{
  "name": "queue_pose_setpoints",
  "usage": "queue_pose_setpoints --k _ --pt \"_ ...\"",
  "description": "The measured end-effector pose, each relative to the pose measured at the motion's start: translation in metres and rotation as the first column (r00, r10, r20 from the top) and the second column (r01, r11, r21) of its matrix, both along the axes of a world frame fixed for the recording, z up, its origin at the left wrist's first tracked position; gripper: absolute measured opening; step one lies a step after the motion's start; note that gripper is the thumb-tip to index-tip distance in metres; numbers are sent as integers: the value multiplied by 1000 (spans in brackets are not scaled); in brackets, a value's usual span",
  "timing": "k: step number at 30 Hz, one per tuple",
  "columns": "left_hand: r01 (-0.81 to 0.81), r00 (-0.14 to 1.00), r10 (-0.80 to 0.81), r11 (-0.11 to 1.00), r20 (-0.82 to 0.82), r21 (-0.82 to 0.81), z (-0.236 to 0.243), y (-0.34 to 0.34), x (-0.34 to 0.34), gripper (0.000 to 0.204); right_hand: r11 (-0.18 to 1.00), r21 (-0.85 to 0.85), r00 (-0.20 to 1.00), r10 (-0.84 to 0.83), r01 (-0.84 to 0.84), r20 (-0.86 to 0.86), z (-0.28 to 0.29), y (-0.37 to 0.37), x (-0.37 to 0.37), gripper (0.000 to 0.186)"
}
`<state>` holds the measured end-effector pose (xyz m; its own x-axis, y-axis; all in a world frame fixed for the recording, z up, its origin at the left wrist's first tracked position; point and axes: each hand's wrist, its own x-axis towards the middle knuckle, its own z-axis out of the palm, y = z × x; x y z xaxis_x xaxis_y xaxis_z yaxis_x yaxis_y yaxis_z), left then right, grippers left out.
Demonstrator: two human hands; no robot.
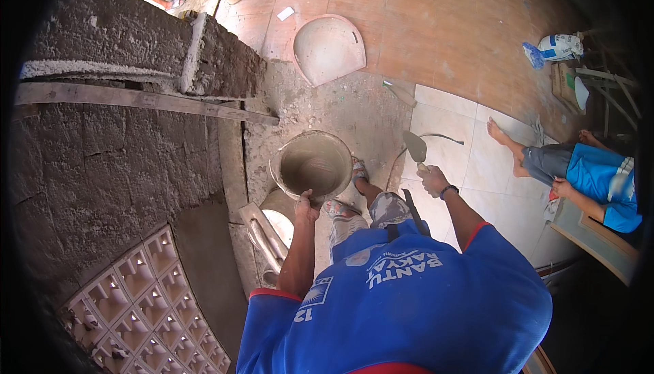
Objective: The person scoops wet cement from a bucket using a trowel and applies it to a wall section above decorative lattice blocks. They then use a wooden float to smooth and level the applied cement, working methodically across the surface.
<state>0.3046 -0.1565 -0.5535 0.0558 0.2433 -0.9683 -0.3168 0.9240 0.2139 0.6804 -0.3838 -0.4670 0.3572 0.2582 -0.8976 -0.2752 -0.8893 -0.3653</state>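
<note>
Holding a mortar bucket (289,159), likely heavy, beside the feet (339,208), the left hand (307,206) clamps fingers on its rim, probably the sturdiest hold, while the right hand (432,181) grips a trowel (415,146).

Markings: print on my blue shirt (449,306) is the only lettering clear enough to read.
On the front of the shirt I record bold white capitals (411,270) set in short lines, with a row of smaller, paler lettering (380,256) beside them. Toward my left sleeve I note a white-outlined emblem (317,292) bearing a sunburst; a bold white number (304,315) stands just beside it. On the white bag (562,48) at the far right I see blue markings too small for me to read. Whether the pale band (623,176) on the co-worker's shirt (598,169) bears print, I cannot tell.
</note>
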Motion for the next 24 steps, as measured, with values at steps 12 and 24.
queue_pose_setpoints --k 12,24 --pt "97 920 -177 968 -350 -232 -114 -17 40 44 962 -270 999 31 -37 -25 6 -93 -33 25" --pt "10 977 62 942 -202 336 -365 -49 60 53 873 -469 989 149 -135 -8 -43 -168 -48 22"
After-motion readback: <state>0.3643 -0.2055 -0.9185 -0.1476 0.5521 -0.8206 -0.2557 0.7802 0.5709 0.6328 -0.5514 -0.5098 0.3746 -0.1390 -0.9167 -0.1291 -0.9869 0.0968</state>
